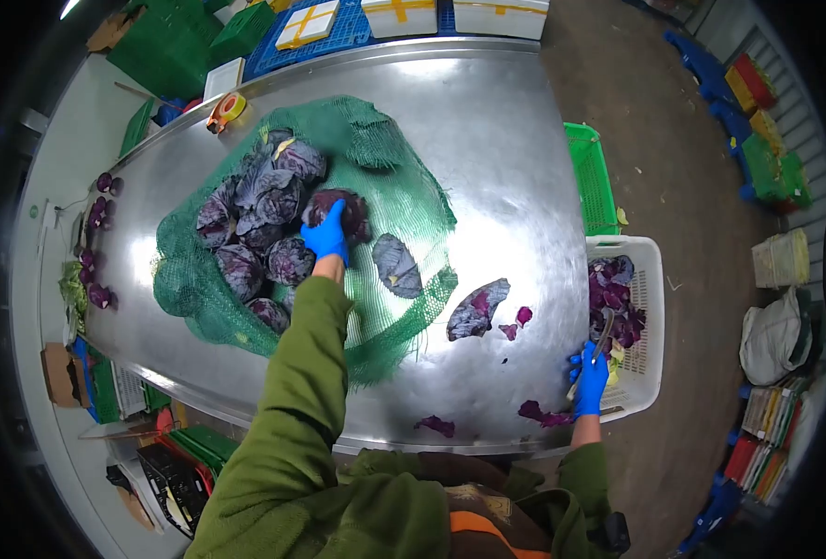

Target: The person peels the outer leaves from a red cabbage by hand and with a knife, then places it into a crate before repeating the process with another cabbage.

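My left hand [327,235], in a blue glove, is closed on a red cabbage [352,214] at the right side of a heap. More red cabbages [239,270] lie bunched on a green mesh sack [185,247] spread over the metal table. My right hand [590,380], also gloved in blue, grips a knife [605,334] by its handle, the blade pointing away from me. It is over the near left rim of a white crate [651,321] that contains purple leaves [613,289]. One loose cabbage leaf [396,265] rests on the mesh; another leaf [476,310] lies on bare metal.
A green crate [591,177] stands beyond the white one. Leaf scraps [543,415] lie along the table's near edge. A tape dispenser [227,110] sits at the far left, small purple vegetables [99,296] at the left edge. White boxes [399,17] stand behind the table.
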Tool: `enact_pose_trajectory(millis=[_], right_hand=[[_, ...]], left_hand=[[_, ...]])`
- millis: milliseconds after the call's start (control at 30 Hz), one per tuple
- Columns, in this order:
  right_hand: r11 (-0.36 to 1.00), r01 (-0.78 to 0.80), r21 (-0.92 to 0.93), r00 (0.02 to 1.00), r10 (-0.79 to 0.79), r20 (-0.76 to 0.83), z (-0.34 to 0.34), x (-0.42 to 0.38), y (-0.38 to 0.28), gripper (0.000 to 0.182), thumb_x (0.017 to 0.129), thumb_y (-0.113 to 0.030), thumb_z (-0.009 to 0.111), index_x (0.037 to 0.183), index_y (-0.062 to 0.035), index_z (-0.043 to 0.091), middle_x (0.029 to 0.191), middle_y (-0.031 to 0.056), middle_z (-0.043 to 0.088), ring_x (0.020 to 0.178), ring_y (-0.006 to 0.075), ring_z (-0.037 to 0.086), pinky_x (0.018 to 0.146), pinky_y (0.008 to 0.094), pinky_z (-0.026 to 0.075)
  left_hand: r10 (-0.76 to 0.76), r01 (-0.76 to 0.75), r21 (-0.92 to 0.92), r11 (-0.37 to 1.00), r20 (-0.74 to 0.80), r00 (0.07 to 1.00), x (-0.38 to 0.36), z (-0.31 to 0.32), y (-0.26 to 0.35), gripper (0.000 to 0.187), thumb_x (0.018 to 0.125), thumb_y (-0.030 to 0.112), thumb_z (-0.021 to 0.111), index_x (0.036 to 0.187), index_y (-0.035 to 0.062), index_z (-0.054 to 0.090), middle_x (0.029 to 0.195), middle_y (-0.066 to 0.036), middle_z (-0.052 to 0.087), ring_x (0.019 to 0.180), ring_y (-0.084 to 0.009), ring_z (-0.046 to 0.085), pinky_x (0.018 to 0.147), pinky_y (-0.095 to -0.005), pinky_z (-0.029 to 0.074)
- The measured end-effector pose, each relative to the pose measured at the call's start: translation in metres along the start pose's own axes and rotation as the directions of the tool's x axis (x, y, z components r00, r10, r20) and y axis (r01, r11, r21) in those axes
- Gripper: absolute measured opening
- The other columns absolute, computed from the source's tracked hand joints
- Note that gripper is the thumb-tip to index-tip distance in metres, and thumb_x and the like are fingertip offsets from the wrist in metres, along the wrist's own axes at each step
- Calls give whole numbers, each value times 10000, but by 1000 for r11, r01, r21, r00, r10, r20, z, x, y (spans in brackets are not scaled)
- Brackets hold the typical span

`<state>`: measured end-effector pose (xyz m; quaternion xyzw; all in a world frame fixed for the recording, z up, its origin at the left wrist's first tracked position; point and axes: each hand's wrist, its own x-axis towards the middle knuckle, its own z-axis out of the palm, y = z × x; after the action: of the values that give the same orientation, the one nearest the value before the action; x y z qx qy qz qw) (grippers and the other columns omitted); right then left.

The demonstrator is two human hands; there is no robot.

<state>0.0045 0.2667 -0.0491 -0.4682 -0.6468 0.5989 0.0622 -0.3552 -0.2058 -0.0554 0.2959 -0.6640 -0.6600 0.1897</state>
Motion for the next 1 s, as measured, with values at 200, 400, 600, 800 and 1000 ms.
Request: enact_pose_trajectory(millis=[200, 400, 600, 800, 1000], right_hand=[[984, -127, 125, 943, 81, 324, 49, -69, -3, 289, 970, -236, 612, 1209, -74, 624, 805, 57, 675, 569, 79, 560, 493, 226, 442], [998, -62, 24, 912, 47, 407, 71, -83, -33, 283, 983, -242, 590, 1219, -90, 625, 820, 54, 686, 551, 78, 551, 497, 232, 445], [991, -130, 44, 930, 106, 352, 43, -89, -18, 273, 975, -219, 603, 1211, -84, 623, 797, 44, 675, 525, 66, 534, 483, 214, 436], [982, -186, 23, 946, 173, 274, 12, -83, -14, 260, 977, -206, 599, 1211, -96, 631, 790, 44, 675, 516, 63, 532, 467, 220, 435], [965, -250, 81, 936, 219, 275, 36, -55, -35, 272, 975, -223, 604, 1214, -96, 628, 797, 30, 666, 527, 57, 519, 482, 218, 428]], left_hand=[[-272, 336, -123, 934, 368, 889, -96, -61, 39, 392, 888, 116, 660, 1266, 62, 572, 1141, -69, 652, 963, -197, 644, 785, -340, 542], [-235, 245, 36, 969, 445, 864, -69, -7, 56, 501, 898, 184, 692, 1333, 1, 524, 1243, -116, 609, 1073, -256, 622, 847, -381, 528], [102, -333, 215, 918, 684, 723, -61, 120, 41, 867, 738, 392, 845, 1389, -36, 468, 1273, -171, 589, 1171, -284, 577, 953, -381, 491], [115, -286, 20, 958, 887, 446, -105, 196, 61, 871, 652, 388, 887, 1338, 20, 496, 1315, -194, 548, 1208, -306, 548, 1041, -412, 439], [274, -507, -38, 861, 875, 400, -145, 186, 54, 1052, 548, 411, 934, 1386, 29, 426, 1278, -168, 511, 1196, -325, 508, 1037, -422, 424]])
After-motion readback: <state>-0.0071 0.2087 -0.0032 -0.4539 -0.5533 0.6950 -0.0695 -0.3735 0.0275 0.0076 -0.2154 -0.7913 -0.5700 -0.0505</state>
